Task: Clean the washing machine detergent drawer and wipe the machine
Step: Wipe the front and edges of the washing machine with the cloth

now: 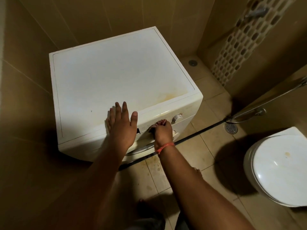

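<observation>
A white washing machine (116,83) stands in the far left corner against the tiled walls, and a closed white toilet (279,168) is at the near right. The left hand (122,125) lies flat with straight fingers on the near edge of the machine top. The right hand (162,131) is curled on the front panel, where the detergent drawer (141,130) sits; whether it grasps the drawer I cannot tell.

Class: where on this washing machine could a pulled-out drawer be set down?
The washing machine's top is bare from the wall edges to the yellow stain front-right. The front edge is crowded: left hand lies flat there, right hand grips at the control panel.
</observation>
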Available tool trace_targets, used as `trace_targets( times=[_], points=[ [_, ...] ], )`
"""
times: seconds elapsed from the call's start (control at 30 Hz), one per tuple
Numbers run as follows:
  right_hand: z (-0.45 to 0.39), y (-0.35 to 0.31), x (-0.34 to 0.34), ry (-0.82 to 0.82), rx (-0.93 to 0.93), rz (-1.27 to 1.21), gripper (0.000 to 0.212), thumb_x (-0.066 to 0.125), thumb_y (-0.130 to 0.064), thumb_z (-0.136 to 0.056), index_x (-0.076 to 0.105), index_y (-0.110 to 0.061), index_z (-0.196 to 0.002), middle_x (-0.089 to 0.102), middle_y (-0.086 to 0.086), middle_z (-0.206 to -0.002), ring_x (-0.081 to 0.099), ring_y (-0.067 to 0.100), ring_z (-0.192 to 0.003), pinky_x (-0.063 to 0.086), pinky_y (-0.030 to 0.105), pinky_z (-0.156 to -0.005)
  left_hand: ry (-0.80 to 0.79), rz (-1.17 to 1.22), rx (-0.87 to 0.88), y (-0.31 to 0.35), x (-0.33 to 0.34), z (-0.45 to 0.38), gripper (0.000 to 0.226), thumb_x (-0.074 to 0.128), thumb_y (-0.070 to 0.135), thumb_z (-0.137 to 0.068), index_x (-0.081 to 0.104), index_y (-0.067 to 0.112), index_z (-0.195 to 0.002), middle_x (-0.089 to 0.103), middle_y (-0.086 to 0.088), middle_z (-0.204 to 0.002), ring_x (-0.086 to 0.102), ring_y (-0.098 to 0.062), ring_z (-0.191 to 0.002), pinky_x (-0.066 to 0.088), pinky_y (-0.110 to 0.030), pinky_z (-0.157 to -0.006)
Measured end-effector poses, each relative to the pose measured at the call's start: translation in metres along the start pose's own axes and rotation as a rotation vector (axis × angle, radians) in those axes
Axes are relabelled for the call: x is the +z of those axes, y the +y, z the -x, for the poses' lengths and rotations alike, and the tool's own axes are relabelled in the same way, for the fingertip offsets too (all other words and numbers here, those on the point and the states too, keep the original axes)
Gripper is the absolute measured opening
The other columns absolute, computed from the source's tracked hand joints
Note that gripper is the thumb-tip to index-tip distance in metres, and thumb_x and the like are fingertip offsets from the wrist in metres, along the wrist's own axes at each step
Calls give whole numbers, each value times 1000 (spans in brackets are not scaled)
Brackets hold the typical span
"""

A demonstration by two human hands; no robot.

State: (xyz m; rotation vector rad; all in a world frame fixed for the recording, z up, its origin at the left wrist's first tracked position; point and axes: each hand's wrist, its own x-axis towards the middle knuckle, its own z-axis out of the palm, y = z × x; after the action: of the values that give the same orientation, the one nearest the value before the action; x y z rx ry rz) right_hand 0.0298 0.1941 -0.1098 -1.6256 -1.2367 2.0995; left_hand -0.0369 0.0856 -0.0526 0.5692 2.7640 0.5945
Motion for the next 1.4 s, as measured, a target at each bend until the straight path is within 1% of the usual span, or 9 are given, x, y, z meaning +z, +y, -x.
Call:
trace_targets(
  times=[0.13,0.23,0.4,0.63,0.83,1.03,1.2,1.3,1.4],
  points=[
    [-24,4,-14,-12,93,-75,32,43,10,-88,59,-3,-112,67,14,-104,65,29,-96,57,34,-87,69,-57,-29,8,2,0,61,21,52,-100,13,25,-155,4,-2,-164,-1,-25,-151,5,-52,-120],
    [-40,-5,-37,-71,171,-156,29,30,12,-94,55,0,-87,60,15,-67,61,22,-53,52,21,-46,114,-105,-32,22,0,-3,63,23,50,-100,20,18,-154,14,-11,-162,10,-35,-149,15,-57,-117],
    [-34,-10,-62,-106,63,-225,34,33,25,-77,60,7,-88,58,16,-66,59,25,-56,54,27,-55,97,-74,-65,53,4,-3,68,16,52,-96,17,17,-154,10,-12,-163,7,-35,-149,12,-59,-117],
    [-87,-47,-111,25,115,-144,37,32,16,-93,55,-3,-71,56,11,-55,54,18,-40,46,22,-37,71,-73,-117,81,21,-9,74,6,63,-94,5,24,-156,-3,-5,-164,-5,-28,-150,4,-53,-120],
    [-93,-79,-132,218,-9,-292,36,45,17,-83,61,-2,-110,65,13,-83,63,24,-67,55,22,-52,57,-28,-109,101,32,-20,76,6,62,-90,5,24,-156,-4,-3,-164,-7,-26,-150,2,-51,-120],
    [-71,-100,-114,286,-292,-122,34,60,4,-86,65,-25,-103,56,-3,-118,62,9,-97,52,12,-85,61,-8,-51,114,36,-30,72,12,57,-92,10,25,-156,2,-4,-164,-2,-27,-151,4,-51,-120],
    [-28,-76,-79,195,-449,177,30,53,11,-83,61,-16,-95,45,1,-112,57,15,-95,36,-5,-79,83,-15,-1,111,27,-34,73,16,55,-91,18,21,-155,10,-7,-163,6,-30,-150,9,-52,-118],
    [-5,-43,-51,42,-502,329,32,56,11,-82,61,-19,-93,45,5,-126,46,24,-128,37,15,-108,62,-66,25,101,21,-39,67,19,53,-97,21,19,-154,13,-8,-163,10,-32,-149,14,-54,-118],
    [-5,-45,-46,104,-492,253,30,55,12,-81,61,-16,-90,43,-4,-111,59,20,-102,48,35,-101,48,-61,78,90,12,-41,60,26,48,-102,18,20,-155,9,-6,-163,5,-30,-150,10,-54,-119]
  ],
)
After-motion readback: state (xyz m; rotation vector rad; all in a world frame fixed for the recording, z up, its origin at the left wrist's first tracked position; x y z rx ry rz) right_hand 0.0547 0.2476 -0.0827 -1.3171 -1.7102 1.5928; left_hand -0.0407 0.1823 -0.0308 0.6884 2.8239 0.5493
